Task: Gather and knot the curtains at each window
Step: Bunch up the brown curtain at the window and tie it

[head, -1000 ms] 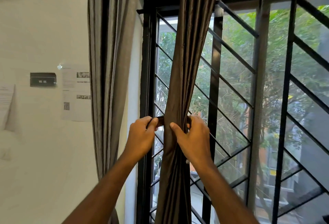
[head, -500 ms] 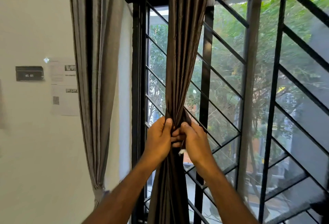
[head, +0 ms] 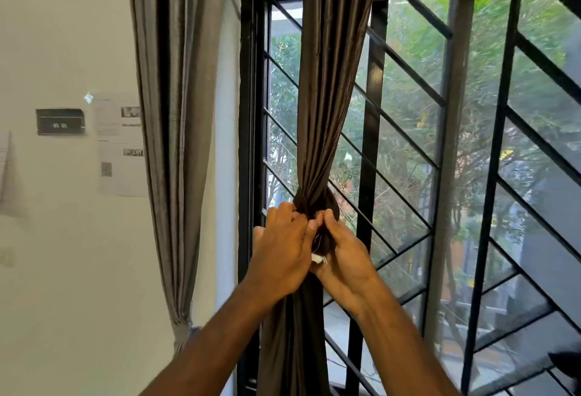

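Observation:
A dark brown curtain hangs gathered in front of the barred window. Partway down, a band of the same cloth is wrapped round it into a knot. My left hand grips the bundle just below the knot from the left. My right hand pinches a loose end of cloth with a white tag at its tip, right beside the left hand. Below both hands the curtain falls straight down between my forearms.
A grey curtain hangs at the left, cinched near its bottom. Papers and a dark plate are fixed on the white wall. Black window frame and diagonal bars stand directly behind the brown curtain.
My hands have come together from either side of the bundle and dropped slightly. The cloth band has drawn tight round the curtain into a knot above them.

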Demonstrator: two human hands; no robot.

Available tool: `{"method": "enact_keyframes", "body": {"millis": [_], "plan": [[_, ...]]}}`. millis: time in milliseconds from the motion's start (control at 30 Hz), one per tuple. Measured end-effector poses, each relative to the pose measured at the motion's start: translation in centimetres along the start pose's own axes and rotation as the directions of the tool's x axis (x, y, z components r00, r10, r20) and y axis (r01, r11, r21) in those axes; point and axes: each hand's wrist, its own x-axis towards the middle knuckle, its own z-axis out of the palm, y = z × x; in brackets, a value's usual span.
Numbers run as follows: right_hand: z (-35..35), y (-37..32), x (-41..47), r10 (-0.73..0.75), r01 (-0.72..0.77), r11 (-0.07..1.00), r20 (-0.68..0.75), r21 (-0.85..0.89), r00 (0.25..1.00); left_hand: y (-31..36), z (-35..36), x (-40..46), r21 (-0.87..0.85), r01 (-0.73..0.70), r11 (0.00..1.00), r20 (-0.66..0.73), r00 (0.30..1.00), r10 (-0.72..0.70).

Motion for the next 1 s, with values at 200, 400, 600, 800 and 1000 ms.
{"method": "enact_keyframes", "body": {"millis": [200,400,600,800,1000], "plan": [[1.0,0.4,1.0,-0.081,0.084,0.951,0.022,-0.297,0.996,-1.6,-0.5,-0.2,0.153,-0.054,0.987,0.057,0.997,0.045],[1.0,1.7,2.2,-0.33,0.303,0.734,0.07,-0.608,0.941,-0.1,-2.3,2.1,-0.24,-0.035,0.97,-0.262,0.965,-0.03],[0.1,3.2,2.7,-0.489,0.474,0.38,0.263,-0.794,0.832,0.1,-3.0,4.9,-0.106,0.121,0.987,0.023,0.993,-0.119],[-2.4,2.2,2.0,-0.465,0.487,0.373,0.295,-0.79,0.835,-0.2,-5.0,5.5,-0.444,0.084,0.892,0.13,0.991,-0.029],[-2.8,1.8,1.3,-0.496,0.537,0.297,0.353,-0.789,0.793,-1.0,-3.0,4.1,-0.411,-0.118,0.904,0.063,0.986,0.157]]}}
